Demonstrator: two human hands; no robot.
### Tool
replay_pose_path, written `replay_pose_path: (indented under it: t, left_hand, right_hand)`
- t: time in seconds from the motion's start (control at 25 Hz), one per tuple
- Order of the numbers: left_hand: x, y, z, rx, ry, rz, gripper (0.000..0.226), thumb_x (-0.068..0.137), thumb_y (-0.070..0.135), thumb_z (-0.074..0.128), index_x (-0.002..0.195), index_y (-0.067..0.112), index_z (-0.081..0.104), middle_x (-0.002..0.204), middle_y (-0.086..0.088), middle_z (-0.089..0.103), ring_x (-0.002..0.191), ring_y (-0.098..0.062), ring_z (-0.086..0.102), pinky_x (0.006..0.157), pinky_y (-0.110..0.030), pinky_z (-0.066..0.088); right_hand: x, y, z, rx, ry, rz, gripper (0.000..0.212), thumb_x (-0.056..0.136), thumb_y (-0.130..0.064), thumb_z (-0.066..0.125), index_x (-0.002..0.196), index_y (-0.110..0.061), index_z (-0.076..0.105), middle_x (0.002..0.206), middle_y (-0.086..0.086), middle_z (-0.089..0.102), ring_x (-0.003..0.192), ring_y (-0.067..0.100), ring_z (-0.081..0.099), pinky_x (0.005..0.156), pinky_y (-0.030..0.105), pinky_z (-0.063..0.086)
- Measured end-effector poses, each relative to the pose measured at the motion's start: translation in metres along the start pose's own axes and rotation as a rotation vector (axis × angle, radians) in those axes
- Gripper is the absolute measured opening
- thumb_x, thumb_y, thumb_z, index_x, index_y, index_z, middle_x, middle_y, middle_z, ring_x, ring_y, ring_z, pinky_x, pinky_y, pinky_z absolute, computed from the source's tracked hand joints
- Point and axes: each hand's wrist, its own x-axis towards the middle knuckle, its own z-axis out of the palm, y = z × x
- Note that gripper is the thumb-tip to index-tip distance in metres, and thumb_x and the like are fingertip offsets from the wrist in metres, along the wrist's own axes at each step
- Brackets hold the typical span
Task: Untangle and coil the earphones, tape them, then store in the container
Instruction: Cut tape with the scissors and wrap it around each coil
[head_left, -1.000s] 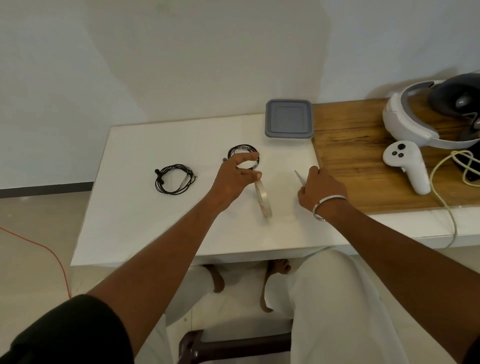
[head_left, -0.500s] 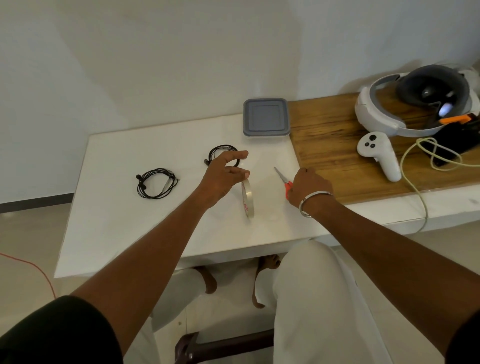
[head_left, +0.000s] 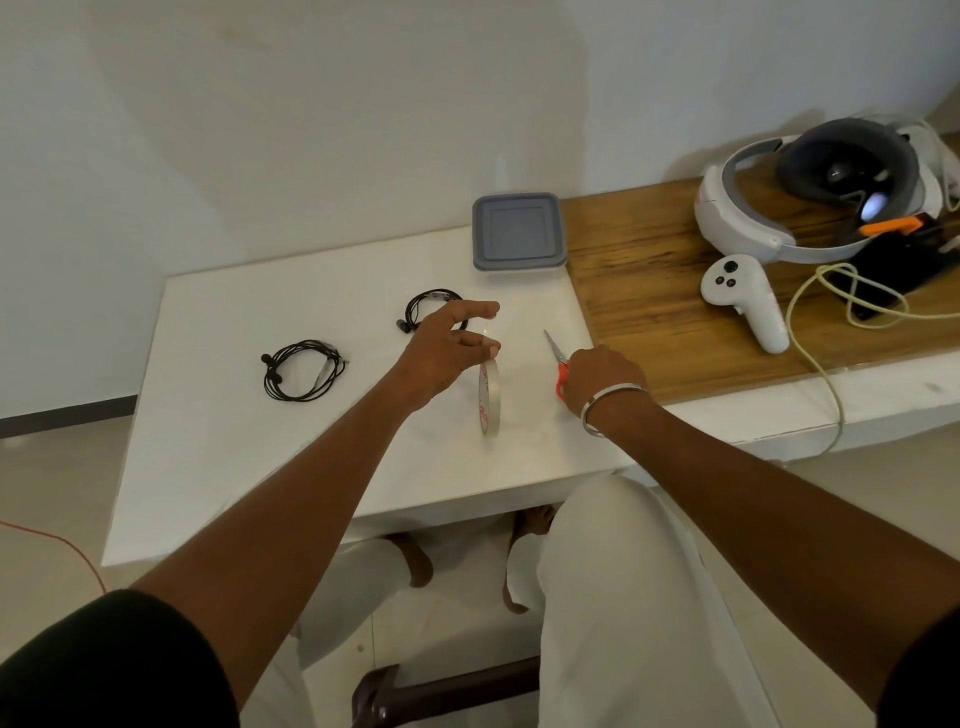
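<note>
On the white table (head_left: 218, 441) the left hand (head_left: 441, 353) pinches the top of the tape roll (head_left: 489, 397), standing it on edge, likely to steady it. Right hand (head_left: 597, 379) grips the scissors (head_left: 558, 358), blades pointing away, probably to cut a strip. Two coiled earphones (head_left: 303, 370) (head_left: 431, 306) lie left of the tape; closed container (head_left: 518, 231) behind.

**Quick count of what's on the bench**

Two coiled black earphone sets: one on the left (head_left: 303, 370), one further back (head_left: 434, 309). One clear tape roll standing on edge (head_left: 489, 397), one pair of orange-handled scissors (head_left: 557, 359), one grey-lidded square container (head_left: 518, 232). Also one white VR headset (head_left: 810, 200), one white controller (head_left: 744, 299), and two hands.
</note>
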Motion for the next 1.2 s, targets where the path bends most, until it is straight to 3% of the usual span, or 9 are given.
replay_pose_path:
  t: [0.16,0.28,0.4,0.48,0.68,0.84,0.92,1.08,1.2]
  left_hand:
    - [-0.002,0.0,-0.003,0.01,-0.013,0.017,0.051,0.084,-0.003,0.069,0.131,0.014,0.056,0.128,0.004,0.058,0.092,-0.009,0.069,0.085,-0.018,0.054]
    - [-0.002,-0.001,-0.008,-0.007,-0.024,0.015,0.051,0.084,-0.003,0.069,0.131,0.014,0.057,0.128,0.005,0.057,0.094,-0.01,0.069,0.09,-0.023,0.055]
    - [-0.001,-0.003,-0.012,-0.004,-0.038,0.017,0.052,0.084,-0.002,0.07,0.131,0.015,0.056,0.128,0.006,0.057,0.096,-0.012,0.069,0.094,-0.027,0.053]
    - [0.0,-0.004,-0.016,-0.007,-0.038,0.02,0.052,0.083,-0.003,0.07,0.131,0.014,0.057,0.127,0.004,0.058,0.096,-0.013,0.07,0.095,-0.028,0.053]
    - [0.001,-0.002,-0.029,0.045,-0.058,0.067,0.05,0.082,-0.008,0.069,0.128,0.011,0.06,0.13,0.002,0.054,0.094,-0.019,0.069,0.089,-0.026,0.055]
    - [-0.002,0.004,-0.038,0.11,-0.082,0.08,0.048,0.083,-0.011,0.066,0.126,0.011,0.059,0.136,-0.003,0.052,0.087,-0.014,0.069,0.082,-0.017,0.053]
    - [-0.002,0.006,-0.042,0.141,-0.112,0.073,0.048,0.083,-0.01,0.066,0.126,0.011,0.059,0.137,-0.003,0.051,0.085,-0.012,0.068,0.084,-0.018,0.053]
    - [0.0,0.011,-0.049,0.247,-0.197,0.055,0.05,0.083,-0.01,0.066,0.128,0.012,0.059,0.136,-0.002,0.051,0.087,-0.015,0.069,0.082,-0.017,0.053]
    - [0.0,0.013,-0.049,0.271,-0.237,0.045,0.052,0.084,-0.009,0.066,0.13,0.012,0.058,0.129,-0.004,0.056,0.094,-0.018,0.07,0.084,-0.018,0.054]
  right_hand:
    - [0.004,-0.003,-0.011,0.064,-0.027,0.033,0.029,0.095,-0.032,0.048,0.1,-0.009,0.064,0.094,0.009,0.064,0.088,0.027,0.063,0.067,0.031,0.045]
    - [0.011,-0.005,-0.016,0.239,-0.058,0.1,0.032,0.09,-0.038,0.055,0.09,-0.007,0.062,0.071,0.006,0.056,0.073,0.024,0.06,0.065,0.031,0.048]
    - [0.021,-0.007,-0.022,0.637,-0.228,0.182,0.032,0.086,-0.032,0.064,0.086,0.0,0.062,0.077,0.011,0.068,0.072,0.026,0.069,0.077,0.037,0.058]
    - [0.024,-0.006,-0.031,0.694,-0.317,0.117,0.021,0.083,-0.022,0.067,0.086,-0.001,0.064,0.076,0.006,0.071,0.066,0.014,0.068,0.082,0.033,0.056]
    - [0.018,-0.012,-0.039,0.766,-0.559,-0.049,0.019,0.086,-0.014,0.065,0.101,-0.003,0.067,0.077,0.001,0.071,0.058,0.003,0.068,0.051,0.008,0.045]
    - [0.018,-0.019,-0.039,0.757,-0.703,-0.015,0.026,0.086,-0.02,0.065,0.104,-0.001,0.067,0.101,0.015,0.071,0.087,0.023,0.071,0.082,0.028,0.056]
    - [0.02,-0.019,-0.038,0.771,-0.737,-0.021,0.032,0.083,-0.021,0.068,0.106,0.001,0.067,0.109,0.019,0.068,0.096,0.03,0.069,0.094,0.037,0.053]
    - [0.02,-0.021,-0.042,0.701,-0.821,-0.034,0.072,0.053,-0.043,0.078,0.108,0.002,0.066,0.105,0.018,0.07,0.093,0.028,0.07,0.093,0.037,0.053]
    - [0.022,-0.025,-0.041,0.7,-0.821,-0.064,0.059,0.068,-0.038,0.076,0.109,0.003,0.064,0.108,0.018,0.068,0.096,0.03,0.069,0.095,0.039,0.052]
